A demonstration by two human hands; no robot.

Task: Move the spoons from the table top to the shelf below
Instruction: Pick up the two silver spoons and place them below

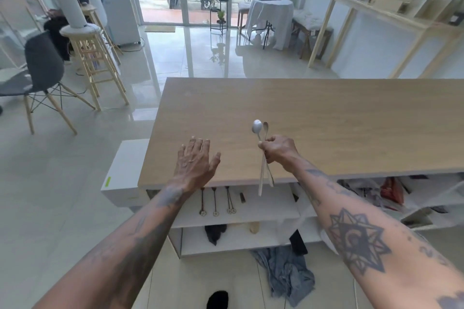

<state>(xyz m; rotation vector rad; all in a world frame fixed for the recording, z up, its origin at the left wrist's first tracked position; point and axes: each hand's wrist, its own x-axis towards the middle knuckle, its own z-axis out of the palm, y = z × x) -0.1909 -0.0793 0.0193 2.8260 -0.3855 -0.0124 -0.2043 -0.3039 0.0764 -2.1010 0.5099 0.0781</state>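
Two spoons (261,140), handles hanging toward the shelf (263,204) below the desk (326,133), we see clamped in the right hand (278,149); left hand (194,162) fingers (198,144) spread, empty.

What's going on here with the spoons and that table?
A person stands at a wooden table and holds two silver spoons in the right hand, bowls up, handles hanging past the table's near edge. The left hand is open and empty, flat over the table top. On the white shelf just below, a few small dark spoons already lie in a row.
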